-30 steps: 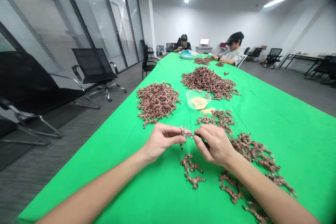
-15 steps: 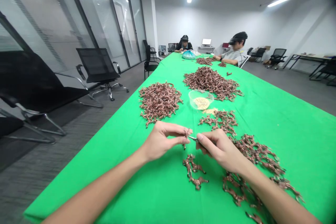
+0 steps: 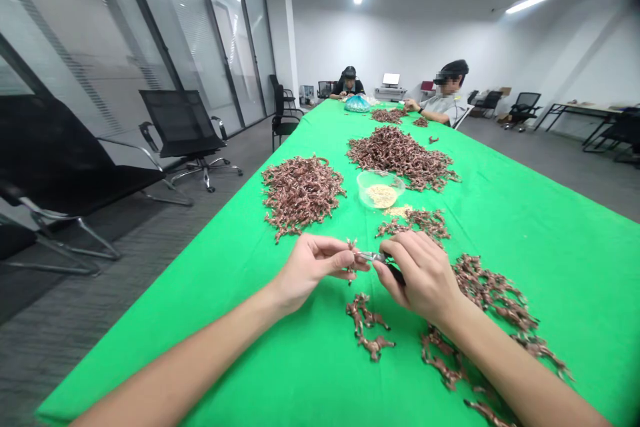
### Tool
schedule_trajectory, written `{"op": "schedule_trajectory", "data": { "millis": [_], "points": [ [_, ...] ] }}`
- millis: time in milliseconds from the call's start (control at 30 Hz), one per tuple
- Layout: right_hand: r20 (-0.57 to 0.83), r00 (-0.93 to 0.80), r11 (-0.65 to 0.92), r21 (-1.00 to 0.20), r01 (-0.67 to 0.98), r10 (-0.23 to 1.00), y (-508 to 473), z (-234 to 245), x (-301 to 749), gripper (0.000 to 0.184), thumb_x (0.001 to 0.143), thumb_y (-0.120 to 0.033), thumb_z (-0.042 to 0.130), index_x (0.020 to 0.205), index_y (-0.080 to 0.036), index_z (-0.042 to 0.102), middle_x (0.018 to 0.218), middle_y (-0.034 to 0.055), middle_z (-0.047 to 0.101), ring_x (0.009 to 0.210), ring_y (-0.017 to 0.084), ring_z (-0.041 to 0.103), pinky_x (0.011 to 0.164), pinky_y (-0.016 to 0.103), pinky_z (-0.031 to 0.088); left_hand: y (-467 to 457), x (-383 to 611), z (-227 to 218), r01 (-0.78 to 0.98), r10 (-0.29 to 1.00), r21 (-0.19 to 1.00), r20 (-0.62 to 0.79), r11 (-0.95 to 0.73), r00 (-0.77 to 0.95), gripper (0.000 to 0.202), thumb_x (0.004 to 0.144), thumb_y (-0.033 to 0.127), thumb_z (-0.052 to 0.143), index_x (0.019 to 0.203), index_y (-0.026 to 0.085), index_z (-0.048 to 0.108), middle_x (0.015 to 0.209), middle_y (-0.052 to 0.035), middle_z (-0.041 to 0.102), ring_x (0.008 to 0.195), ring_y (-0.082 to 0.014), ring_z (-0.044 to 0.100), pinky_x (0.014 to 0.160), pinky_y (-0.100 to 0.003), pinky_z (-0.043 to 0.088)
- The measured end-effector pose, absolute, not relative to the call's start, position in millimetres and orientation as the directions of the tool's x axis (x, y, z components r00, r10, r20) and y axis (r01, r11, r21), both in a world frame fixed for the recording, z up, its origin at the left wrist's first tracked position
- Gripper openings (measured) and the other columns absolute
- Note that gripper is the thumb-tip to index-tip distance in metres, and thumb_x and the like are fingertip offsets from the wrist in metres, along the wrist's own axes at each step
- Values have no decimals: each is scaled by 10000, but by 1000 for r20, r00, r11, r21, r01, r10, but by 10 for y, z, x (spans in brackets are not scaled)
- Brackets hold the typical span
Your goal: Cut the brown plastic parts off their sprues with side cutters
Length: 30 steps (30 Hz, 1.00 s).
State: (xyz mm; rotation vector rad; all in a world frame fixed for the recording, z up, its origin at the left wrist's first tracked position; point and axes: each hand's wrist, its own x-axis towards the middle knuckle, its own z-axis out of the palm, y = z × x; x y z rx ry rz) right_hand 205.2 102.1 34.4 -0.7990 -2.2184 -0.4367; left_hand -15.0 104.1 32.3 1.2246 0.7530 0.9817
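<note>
Between the thumb and fingers of my left hand is a small brown animal figurine, its legs poking out above and below the fingertips. My right hand is wrapped round a pair of pliers with metal jaws and dark handles. The jaw tips meet the figurine at my left fingertips; whether they are closed on it I cannot tell. Under my hands, a few brown figurines lie on the green cloth. More loose figurines spread beside and beneath my right forearm.
A left heap and a larger far heap of figurines flank a clear plastic bowl of pale bits. Some bits lie spilled beside it. Two people sit at the table's far end, near a blue bag.
My right hand has turned palm down, showing more of the pliers. My left fingers have shifted on the figurine, which now sticks up above them. The view has moved slightly.
</note>
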Motion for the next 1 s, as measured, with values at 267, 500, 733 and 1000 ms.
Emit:
{"op": "schedule_trajectory", "data": {
  "millis": [267, 500, 733, 1000],
  "points": [
    [717, -575, 741, 122, 661, 395, 1028, 337, 2039, 185, 1006, -308, 517, 932, -155, 591, 785, 85, 601, 703, 221, 511, 649, 354, 369, 1025, -144, 324, -194, 910, 979, 25, 61, 413, 287, 787, 379, 779, 910, 120, 778, 963, -138, 784, 860, -233, 756, 686, -262, 597],
    [719, -566, 762, 80, 643, 402, 1024, 266, 2035, 185, 1008, -281, 511, 919, -142, 595, 791, 96, 600, 694, 217, 507, 644, 348, 390, 1033, -153, 323, -183, 908, 982, 40, 41, 417, 219, 773, 318, 797, 870, 123, 781, 873, -102, 791, 794, -200, 752, 663, -236, 593],
    [660, -508, 792, -230, 565, 554, 971, 233, 2000, 222, 1026, -297, 473, 901, -166, 602, 700, 26, 554, 600, 152, 495, 567, 274, 369, 1061, -208, 355, -45, 902, 987, 158, -153, 401, 252, 752, 286, 811, 952, 135, 790, 1019, -117, 779, 957, -273, 738, 864, -364, 602],
    [596, -463, 750, -442, 492, 655, 966, 274, 1990, 191, 987, -277, 537, 850, -172, 618, 660, -10, 554, 550, 119, 480, 540, 260, 325, 1029, -201, 352, 0, 897, 982, 173, -189, 406, 335, 697, 261, 852, 995, 132, 771, 1024, -112, 776, 918, -256, 739, 824, -346, 614]
  ]
}}
